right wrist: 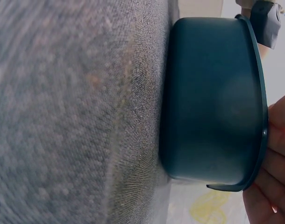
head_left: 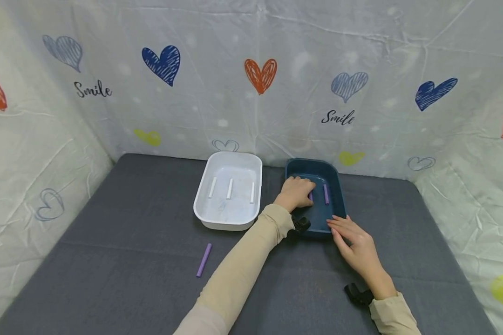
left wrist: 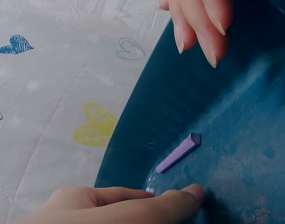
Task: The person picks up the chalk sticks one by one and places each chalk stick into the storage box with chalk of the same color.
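My left hand (head_left: pixel 296 191) reaches into the dark blue tray (head_left: pixel 338 200), its fingertips around a stick of purple chalk (head_left: pixel 310 197) that they partly hide. Beside it in the same tray lies another purple chalk (head_left: pixel 326 194), also seen on the tray floor as a tapered purple stick (left wrist: pixel 180 153) in the left wrist view. At the tray's near right corner, my right hand (head_left: pixel 356 246) rests its fairly straight fingers over the rim (right wrist: pixel 265 135). A third purple chalk (head_left: pixel 204 260) lies on the table, left of my left forearm.
A white tray (head_left: pixel 199 209) stands left of the blue one, holding three white chalks (head_left: pixel 229 189) set apart from each other. Both trays stand at the back of the grey-covered table (head_left: pixel 109 260), close to a cloth backdrop (head_left: pixel 218 107) with printed hearts.
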Demonstrator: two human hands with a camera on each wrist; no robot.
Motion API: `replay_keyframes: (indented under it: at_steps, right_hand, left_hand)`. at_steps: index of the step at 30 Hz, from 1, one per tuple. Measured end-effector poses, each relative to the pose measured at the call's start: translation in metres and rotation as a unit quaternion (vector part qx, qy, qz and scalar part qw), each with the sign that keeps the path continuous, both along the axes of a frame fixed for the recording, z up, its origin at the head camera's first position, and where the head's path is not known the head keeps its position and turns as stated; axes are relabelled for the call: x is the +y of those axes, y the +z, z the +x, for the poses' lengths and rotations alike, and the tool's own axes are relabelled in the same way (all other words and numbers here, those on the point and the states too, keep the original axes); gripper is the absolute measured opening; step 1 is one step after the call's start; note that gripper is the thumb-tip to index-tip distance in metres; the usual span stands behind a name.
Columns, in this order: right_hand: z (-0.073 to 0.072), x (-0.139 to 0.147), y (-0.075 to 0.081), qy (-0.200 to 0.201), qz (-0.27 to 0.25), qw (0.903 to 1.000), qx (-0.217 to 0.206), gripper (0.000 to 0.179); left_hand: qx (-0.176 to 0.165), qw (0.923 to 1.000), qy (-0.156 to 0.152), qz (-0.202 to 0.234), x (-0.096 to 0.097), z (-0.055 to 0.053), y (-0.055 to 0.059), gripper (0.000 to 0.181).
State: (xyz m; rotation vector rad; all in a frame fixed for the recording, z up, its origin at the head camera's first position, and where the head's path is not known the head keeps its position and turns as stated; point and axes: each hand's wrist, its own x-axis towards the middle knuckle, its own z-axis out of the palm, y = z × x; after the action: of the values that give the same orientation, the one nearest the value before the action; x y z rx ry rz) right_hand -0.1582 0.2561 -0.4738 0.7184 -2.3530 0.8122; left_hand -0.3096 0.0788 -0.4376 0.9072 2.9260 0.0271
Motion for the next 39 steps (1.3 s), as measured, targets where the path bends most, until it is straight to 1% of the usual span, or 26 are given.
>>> replay_keyframes:
  at_steps: [3,13,20,28,36,39]
  right_hand:
    - [0.0002,0.0001,-0.0003,0.0,0.002,1.0,-0.002,0.021]
    - [0.0013,0.0002,0.0001,-0.003,0.002,0.9999,-0.013,0.021]
    - [0.0014,0.0011,0.0001,-0.008,0.008,0.9998,-0.017,0.021]
    - [0.0004,0.0009,-0.0005,-0.004,0.001,1.0,-0.008,0.021]
    - [0.0007,0.0007,0.0001,-0.005,0.0,0.9999,-0.012,0.021]
    - [0.0007,0.0002,0.0,-0.005,0.001,1.0,-0.006,0.021]
  left_hand:
    - [-0.004,1.0,0.0,-0.008,0.0008,-0.0004,-0.0005,0.053]
    - [-0.016,0.9993,0.007,-0.034,0.0025,0.0013,-0.0015,0.053]
    - [-0.009,0.9994,0.001,-0.032,0.0028,0.0007,-0.001,0.051]
    - [0.002,0.9999,0.0,-0.015,0.001,0.0,-0.0003,0.037]
    - [0.0,0.9999,-0.001,-0.012,0.0005,0.0,-0.0005,0.039]
    - [0.001,0.9999,0.0,-0.016,0.0007,0.0004,-0.0005,0.039]
